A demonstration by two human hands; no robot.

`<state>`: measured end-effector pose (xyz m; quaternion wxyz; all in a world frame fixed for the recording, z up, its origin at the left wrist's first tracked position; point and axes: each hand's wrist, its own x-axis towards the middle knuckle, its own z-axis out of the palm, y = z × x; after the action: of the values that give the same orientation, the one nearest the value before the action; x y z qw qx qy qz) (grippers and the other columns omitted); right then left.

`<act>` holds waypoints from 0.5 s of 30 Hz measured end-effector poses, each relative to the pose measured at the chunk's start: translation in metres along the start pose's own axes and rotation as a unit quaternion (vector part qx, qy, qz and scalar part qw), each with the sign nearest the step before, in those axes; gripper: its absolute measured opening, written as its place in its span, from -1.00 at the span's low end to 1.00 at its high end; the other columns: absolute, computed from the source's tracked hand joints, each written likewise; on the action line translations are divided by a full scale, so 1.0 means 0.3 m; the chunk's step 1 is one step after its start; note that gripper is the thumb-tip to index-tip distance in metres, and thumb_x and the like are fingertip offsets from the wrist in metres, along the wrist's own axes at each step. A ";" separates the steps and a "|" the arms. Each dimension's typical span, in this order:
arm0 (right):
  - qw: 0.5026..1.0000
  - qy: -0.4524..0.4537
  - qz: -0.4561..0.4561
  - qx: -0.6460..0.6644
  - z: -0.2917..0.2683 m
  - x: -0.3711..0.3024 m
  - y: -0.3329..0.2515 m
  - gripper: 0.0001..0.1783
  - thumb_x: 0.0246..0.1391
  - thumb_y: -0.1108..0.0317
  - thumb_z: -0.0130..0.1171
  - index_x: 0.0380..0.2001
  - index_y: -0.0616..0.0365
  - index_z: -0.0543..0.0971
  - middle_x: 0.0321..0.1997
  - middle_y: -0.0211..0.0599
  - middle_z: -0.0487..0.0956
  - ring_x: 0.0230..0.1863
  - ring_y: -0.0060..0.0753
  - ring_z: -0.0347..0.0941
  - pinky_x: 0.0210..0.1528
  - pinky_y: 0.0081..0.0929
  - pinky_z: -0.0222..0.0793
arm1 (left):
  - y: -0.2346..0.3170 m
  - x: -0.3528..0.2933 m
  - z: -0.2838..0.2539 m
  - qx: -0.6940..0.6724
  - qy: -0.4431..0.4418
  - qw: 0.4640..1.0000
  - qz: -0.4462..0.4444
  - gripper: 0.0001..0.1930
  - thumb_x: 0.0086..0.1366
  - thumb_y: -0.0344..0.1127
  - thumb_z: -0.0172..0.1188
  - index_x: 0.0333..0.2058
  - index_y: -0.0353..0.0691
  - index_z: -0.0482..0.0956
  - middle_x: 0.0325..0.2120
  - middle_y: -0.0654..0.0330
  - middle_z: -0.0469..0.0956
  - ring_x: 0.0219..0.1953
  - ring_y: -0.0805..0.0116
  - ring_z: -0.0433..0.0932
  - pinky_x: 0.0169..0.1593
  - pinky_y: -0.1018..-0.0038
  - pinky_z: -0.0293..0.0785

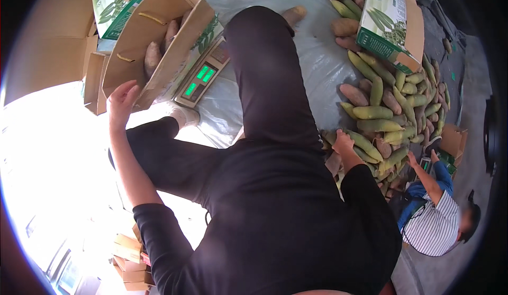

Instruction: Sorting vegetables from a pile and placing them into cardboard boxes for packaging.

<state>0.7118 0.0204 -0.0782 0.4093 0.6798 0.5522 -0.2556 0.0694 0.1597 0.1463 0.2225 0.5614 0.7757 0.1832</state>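
My left hand (pixel 123 103) is raised by the near end of an open cardboard carton (pixel 119 73), fingers slightly bent and apart, holding nothing. Several reddish-brown sweet potatoes (pixel 153 58) lie inside that carton. It stands on a weighing scale (pixel 200 78) with a lit green display. Down at my right side, my right hand (pixel 343 143) reaches into the near edge of a heap of long green radishes (pixel 373 112) and sweet potatoes (pixel 353 94). Its fingers are curled among them; what they grip is partly hidden and cannot be made out.
A printed green-and-white carton (pixel 389 22) rests at the far right by the heap. Another printed carton (pixel 119 4) and cardboard flaps stand at the far left. A person in a striped shirt (pixel 434 226) works at the right. Plastic sheeting (pixel 317 46) covers the ground.
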 end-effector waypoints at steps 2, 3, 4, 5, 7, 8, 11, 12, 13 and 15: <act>0.993 0.046 0.000 0.113 -0.035 0.023 -0.005 -0.44 -0.15 0.21 0.24 -0.06 -0.01 0.28 -0.02 -0.26 0.46 0.09 -0.10 0.33 -0.04 -0.04 0.32 | 0.004 -0.004 -0.010 0.010 0.006 1.000 -0.003 -0.72 0.14 -0.29 0.23 -0.18 -0.28 0.59 -0.40 0.16 0.62 -0.36 0.51 0.53 -0.23 0.58 0.43; 0.993 0.051 -0.003 0.111 -0.062 0.042 -0.010 -0.44 -0.15 0.21 0.24 -0.06 -0.01 0.28 -0.02 -0.26 0.46 0.09 -0.10 0.33 -0.04 -0.04 0.32 | 0.019 -0.005 -0.010 0.020 0.008 1.000 -0.004 -0.72 0.14 -0.29 0.23 -0.19 -0.28 0.59 -0.39 0.15 0.62 -0.35 0.49 0.55 -0.23 0.57 0.44; 0.981 0.071 -0.009 0.179 -0.094 0.065 -0.019 -0.40 -0.22 0.19 0.29 -0.08 0.02 0.28 -0.05 -0.20 0.47 0.06 -0.04 0.35 -0.05 -0.05 0.32 | 0.033 -0.007 -0.012 0.019 0.008 1.000 -0.002 -0.73 0.13 -0.29 0.23 -0.19 -0.27 0.59 -0.38 0.13 0.62 -0.35 0.45 0.57 -0.22 0.54 0.45; 0.965 0.090 -0.017 0.246 -0.127 0.089 -0.029 -0.36 -0.28 0.18 0.35 -0.11 0.05 0.29 -0.09 -0.15 0.49 0.02 0.02 0.36 -0.06 -0.06 0.33 | 0.042 -0.011 -0.010 0.018 0.016 1.000 -0.004 -0.73 0.13 -0.29 0.23 -0.19 -0.27 0.59 -0.38 0.13 0.62 -0.35 0.45 0.57 -0.22 0.54 0.45; 0.943 0.144 -0.072 0.290 -0.200 0.132 -0.047 -0.35 -0.31 0.21 0.37 -0.12 0.09 0.29 -0.12 -0.09 0.49 -0.01 0.06 0.38 -0.06 -0.10 0.32 | 0.050 -0.016 -0.010 0.021 0.011 1.000 -0.005 -0.73 0.12 -0.28 0.23 -0.20 -0.26 0.60 -0.36 0.09 0.62 -0.35 0.41 0.58 -0.21 0.51 0.46; 0.915 0.190 -0.121 0.333 -0.238 0.155 -0.060 -0.33 -0.34 0.24 0.39 -0.13 0.12 0.29 -0.15 -0.04 0.50 -0.05 0.10 0.39 -0.07 -0.14 0.32 | 0.040 -0.015 -0.007 0.027 0.015 1.000 0.002 -0.71 0.09 -0.25 0.24 -0.21 -0.24 0.60 -0.36 0.04 0.61 -0.34 0.33 0.59 -0.20 0.46 0.47; 0.886 0.257 -0.175 0.345 -0.444 0.183 -0.137 -0.38 -0.29 0.36 0.35 -0.11 0.19 0.28 -0.21 -0.01 0.49 -0.11 -0.02 0.44 -0.09 -0.23 0.32 | 0.015 -0.015 -0.007 0.037 -0.001 0.999 -0.010 -0.69 0.07 -0.23 0.24 -0.21 -0.23 0.60 -0.39 0.03 0.61 -0.33 0.26 0.60 -0.20 0.43 0.47; 0.866 0.265 -0.197 0.376 -0.534 0.171 -0.167 -0.41 -0.27 0.40 0.33 -0.12 0.19 0.30 -0.22 -0.05 0.49 -0.12 -0.08 0.44 -0.07 -0.27 0.31 | 0.012 -0.016 -0.009 0.038 -0.005 0.999 -0.011 -0.67 0.05 -0.22 0.24 -0.20 -0.23 0.60 -0.41 0.03 0.61 -0.33 0.21 0.60 -0.21 0.41 0.47; 0.844 0.271 -0.219 0.407 -0.629 0.154 -0.203 -0.43 -0.26 0.44 0.31 -0.12 0.18 0.31 -0.22 -0.08 0.49 -0.13 -0.15 0.44 -0.06 -0.30 0.30 | 0.014 -0.023 -0.016 0.037 0.002 0.999 -0.013 -0.67 0.05 -0.22 0.24 -0.20 -0.23 0.60 -0.41 0.03 0.61 -0.33 0.21 0.60 -0.21 0.41 0.47; 0.805 0.291 -0.269 0.441 -0.819 0.121 -0.271 -0.47 -0.24 0.48 0.29 -0.13 0.17 0.33 -0.16 -0.14 0.48 -0.09 -0.26 0.41 -0.03 -0.34 0.28 | 0.020 -0.030 -0.023 0.048 -0.007 0.999 -0.024 -0.68 0.05 -0.24 0.23 -0.20 -0.24 0.59 -0.42 0.03 0.61 -0.34 0.22 0.60 -0.22 0.40 0.47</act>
<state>0.6175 0.2505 0.0016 -0.1999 0.6538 0.6338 -0.3617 0.0728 0.1527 0.1566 0.2053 0.5535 0.7955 0.1364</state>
